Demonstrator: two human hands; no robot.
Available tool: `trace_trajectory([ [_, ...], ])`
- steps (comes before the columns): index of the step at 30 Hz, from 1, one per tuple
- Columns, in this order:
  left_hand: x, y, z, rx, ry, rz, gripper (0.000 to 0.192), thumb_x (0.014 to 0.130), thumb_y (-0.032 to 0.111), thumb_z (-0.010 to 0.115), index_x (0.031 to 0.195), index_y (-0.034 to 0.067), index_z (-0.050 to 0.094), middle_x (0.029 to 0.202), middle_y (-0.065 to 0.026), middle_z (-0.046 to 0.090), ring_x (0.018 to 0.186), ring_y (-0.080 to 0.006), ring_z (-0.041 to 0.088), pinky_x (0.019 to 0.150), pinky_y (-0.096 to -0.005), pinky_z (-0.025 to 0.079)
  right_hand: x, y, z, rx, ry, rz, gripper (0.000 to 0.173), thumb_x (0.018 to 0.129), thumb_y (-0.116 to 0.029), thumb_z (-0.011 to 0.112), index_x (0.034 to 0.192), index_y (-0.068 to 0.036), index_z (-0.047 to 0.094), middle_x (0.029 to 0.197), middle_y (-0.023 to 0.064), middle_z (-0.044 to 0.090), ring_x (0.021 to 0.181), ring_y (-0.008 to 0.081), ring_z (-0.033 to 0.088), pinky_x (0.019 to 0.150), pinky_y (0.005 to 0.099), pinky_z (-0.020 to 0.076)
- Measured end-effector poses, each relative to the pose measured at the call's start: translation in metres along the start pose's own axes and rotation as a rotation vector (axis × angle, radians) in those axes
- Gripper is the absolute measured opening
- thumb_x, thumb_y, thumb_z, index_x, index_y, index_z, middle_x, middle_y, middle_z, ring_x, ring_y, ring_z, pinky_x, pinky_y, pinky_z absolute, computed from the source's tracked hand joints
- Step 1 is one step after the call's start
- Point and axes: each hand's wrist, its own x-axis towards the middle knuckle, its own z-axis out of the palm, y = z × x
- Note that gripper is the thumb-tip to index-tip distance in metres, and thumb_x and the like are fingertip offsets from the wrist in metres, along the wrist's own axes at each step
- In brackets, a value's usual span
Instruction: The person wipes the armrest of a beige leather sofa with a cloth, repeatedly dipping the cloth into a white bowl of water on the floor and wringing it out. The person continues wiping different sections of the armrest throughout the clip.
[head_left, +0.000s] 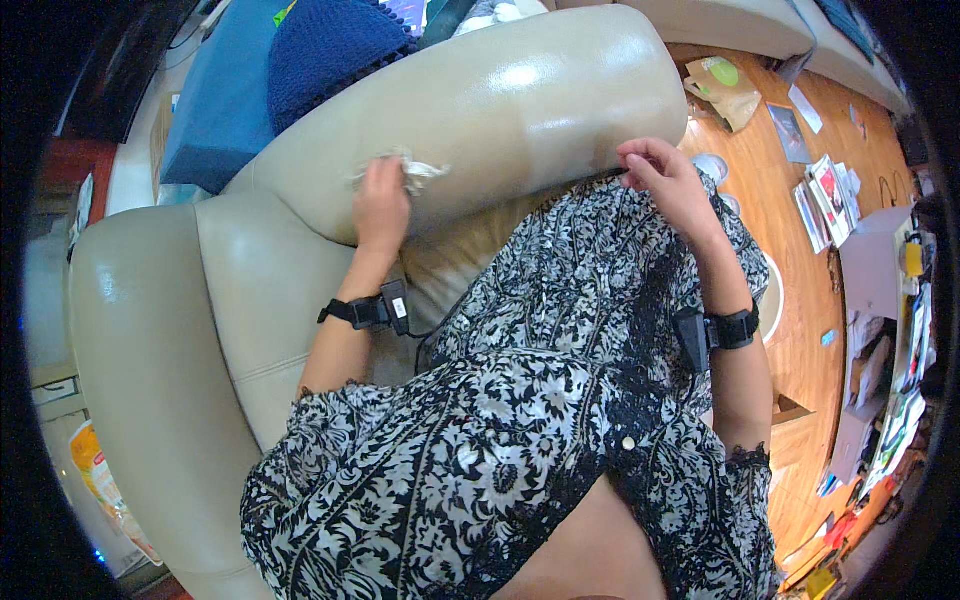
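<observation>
On the beige leather sofa's armrest (480, 112), my left hand (382, 199) holds a crumpled whitish cloth or tissue (422, 171) against the surface. Part of it sticks out to the right of the fingers, and the rest is hidden under them. My right hand (660, 176) is raised by the armrest's front end, above the patterned dress (570, 262), with thumb and fingers curled close together; whether they pinch something small or the fabric is not clear. Both wrists wear black straps with small black devices.
A dark blue knitted cushion (322, 60) lies beyond the armrest. On the wooden floor at right are a brown paper bag (724, 94), stacked magazines (829, 199) and an open cardboard box (791, 411). A cluttered shelf unit (870, 262) stands at far right.
</observation>
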Motion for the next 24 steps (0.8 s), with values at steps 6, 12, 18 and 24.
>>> trace_trajectory([
  [6, 0.041, 0.024, 0.015, -0.218, 0.128, -0.209, 0.015, 0.094, 0.016, 0.049, 0.104, 0.009, 0.059, 0.099, -0.0152, 0.058, 0.09, -0.0378, 0.059, 0.075, -0.0489, 0.048, -0.003, 0.003, -0.006, 0.125, 0.056, 0.039, 0.022, 0.098, -0.014, 0.053, 0.113, 0.001, 0.061, 0.095, 0.0026, 0.064, 0.078, 0.0087, 0.06, 0.072, 0.0226, 0.0495],
  [12, 0.09, 0.146, 0.062, -0.388, -0.08, 0.293, 0.012, 0.093, 0.016, 0.051, 0.095, 0.008, 0.06, 0.094, -0.0144, 0.06, 0.085, -0.036, 0.062, 0.07, -0.0466, 0.051, -0.008, 0.0, -0.001, 0.143, 0.071, -0.022, 0.021, 0.099, -0.013, 0.053, 0.112, 0.001, 0.062, 0.093, 0.0022, 0.064, 0.078, 0.0083, 0.06, 0.071, 0.0214, 0.049],
  [18, 0.051, 0.122, 0.061, -0.214, -0.081, 0.536, 0.013, 0.085, 0.008, 0.053, 0.096, 0.01, 0.059, 0.092, -0.0094, 0.058, 0.074, -0.0285, 0.064, 0.059, -0.04, 0.053, -0.007, 0.003, -0.001, 0.163, 0.072, -0.039, 0.021, 0.099, -0.014, 0.054, 0.111, 0.0, 0.062, 0.094, 0.0029, 0.064, 0.078, 0.0083, 0.061, 0.072, 0.0217, 0.0492],
  [24, -0.012, -0.008, 0.015, 0.068, -0.022, 0.142, 0.016, 0.086, 0.01, 0.055, 0.101, 0.013, 0.059, 0.094, -0.0091, 0.058, 0.073, -0.0322, 0.062, 0.06, -0.042, 0.051, -0.009, 0.016, -0.009, 0.1, 0.041, 0.038, 0.022, 0.099, -0.015, 0.054, 0.112, 0.001, 0.061, 0.093, 0.003, 0.064, 0.078, 0.0082, 0.061, 0.072, 0.0219, 0.0491],
])
